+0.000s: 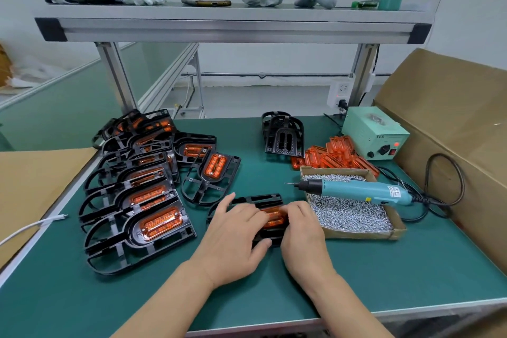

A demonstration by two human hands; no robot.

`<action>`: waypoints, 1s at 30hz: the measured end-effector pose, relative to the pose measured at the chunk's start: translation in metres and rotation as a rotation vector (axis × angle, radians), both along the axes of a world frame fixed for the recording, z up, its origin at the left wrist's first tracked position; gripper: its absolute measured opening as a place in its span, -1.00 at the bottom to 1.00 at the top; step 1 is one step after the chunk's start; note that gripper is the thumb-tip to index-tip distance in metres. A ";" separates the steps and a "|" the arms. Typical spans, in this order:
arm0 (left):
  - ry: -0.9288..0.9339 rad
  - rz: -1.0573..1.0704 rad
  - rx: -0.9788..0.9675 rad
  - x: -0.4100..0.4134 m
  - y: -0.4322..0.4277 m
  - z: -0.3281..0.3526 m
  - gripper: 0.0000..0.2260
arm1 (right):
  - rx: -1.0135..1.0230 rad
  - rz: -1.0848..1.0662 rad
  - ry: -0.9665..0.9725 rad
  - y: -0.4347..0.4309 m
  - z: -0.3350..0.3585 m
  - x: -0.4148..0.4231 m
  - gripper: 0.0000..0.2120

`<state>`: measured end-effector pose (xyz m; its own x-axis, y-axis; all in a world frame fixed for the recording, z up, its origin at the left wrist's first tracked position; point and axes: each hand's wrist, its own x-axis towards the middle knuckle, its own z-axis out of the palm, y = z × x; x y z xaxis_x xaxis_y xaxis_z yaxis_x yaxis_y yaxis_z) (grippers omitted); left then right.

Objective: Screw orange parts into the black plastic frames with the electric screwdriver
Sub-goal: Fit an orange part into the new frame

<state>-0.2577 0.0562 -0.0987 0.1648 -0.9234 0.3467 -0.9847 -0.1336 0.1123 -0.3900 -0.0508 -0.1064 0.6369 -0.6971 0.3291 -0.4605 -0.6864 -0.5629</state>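
Note:
A black plastic frame (260, 198) lies on the green mat in front of me with an orange part (274, 217) seated in it. My left hand (236, 236) lies over the frame's left side, fingers bent on the orange part and thumb under the near edge. My right hand (301, 230) holds the frame's right end, fingertips on the orange part. The teal electric screwdriver (356, 190) rests across the screw box (365, 234), nobody holding it. Loose orange parts (334, 156) are piled behind the box. A stack of bare black frames (284, 134) stands further back.
Several frames with orange parts fitted (142, 195) are spread over the left of the mat. A green power supply (375, 136) sits at the back right with its black cable (444, 186) looping out. Cardboard (452, 123) walls the right side. A white cable (33, 226) lies at left.

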 end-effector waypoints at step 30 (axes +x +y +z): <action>0.282 -0.110 0.301 0.015 -0.014 0.009 -0.54 | 0.236 -0.072 -0.228 -0.003 -0.002 0.002 -0.51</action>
